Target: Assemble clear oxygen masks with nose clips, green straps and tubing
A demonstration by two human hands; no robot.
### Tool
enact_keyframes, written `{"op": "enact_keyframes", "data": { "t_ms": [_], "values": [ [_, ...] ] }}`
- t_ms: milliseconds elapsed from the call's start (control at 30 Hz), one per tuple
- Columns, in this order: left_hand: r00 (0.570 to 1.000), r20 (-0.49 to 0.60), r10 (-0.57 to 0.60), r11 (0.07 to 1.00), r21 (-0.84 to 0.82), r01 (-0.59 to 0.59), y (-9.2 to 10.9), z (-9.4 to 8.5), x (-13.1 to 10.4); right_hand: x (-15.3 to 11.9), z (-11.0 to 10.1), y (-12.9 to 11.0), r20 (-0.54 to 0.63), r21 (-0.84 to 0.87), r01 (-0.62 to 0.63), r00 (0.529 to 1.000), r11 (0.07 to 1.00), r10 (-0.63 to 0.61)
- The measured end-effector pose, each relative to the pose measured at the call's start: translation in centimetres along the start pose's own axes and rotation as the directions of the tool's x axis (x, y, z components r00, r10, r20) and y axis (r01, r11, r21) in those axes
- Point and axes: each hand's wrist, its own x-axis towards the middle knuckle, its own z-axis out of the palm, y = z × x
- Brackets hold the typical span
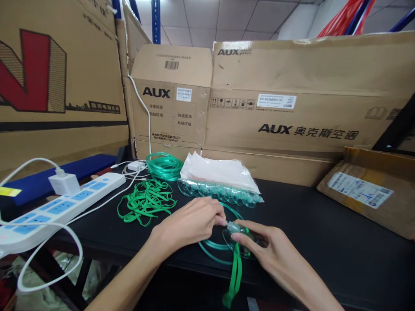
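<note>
My right hand (270,242) is closed around a clear green oxygen mask (228,238), with thumb and fingers on either side of its nozzle. A green elastic strap (237,272) hangs from the mask over the table's front edge. My left hand (194,220) is pinched at the tip of the mask's pale connector (231,226), seemingly on a tubing end that the fingers mostly hide. Loops of clear green tubing (214,257) lie under and behind both hands.
Behind the hands sits a row of green masks (223,192) beside white plastic bags (217,170). Coiled tubing (164,166) and a heap of green straps (147,201) lie left of them. A power strip (69,205) with cables is at left, a cardboard box (366,190) at right.
</note>
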Motion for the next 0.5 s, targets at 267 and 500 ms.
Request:
{"op": "enact_keyframes", "data": {
  "t_ms": [267,500],
  "values": [
    [1.000,-0.001,0.020,1.000,0.023,-0.020,0.31,-0.13,0.01,0.06,0.21,0.18,0.019,0.042,-0.039,0.999,0.998,0.039],
    [1.000,-0.002,0.025,0.997,0.067,-0.025,0.17,-0.12,-0.06,0.30,0.12,0.25,0.040,0.046,-0.053,0.998,0.998,0.051]
  ]
}}
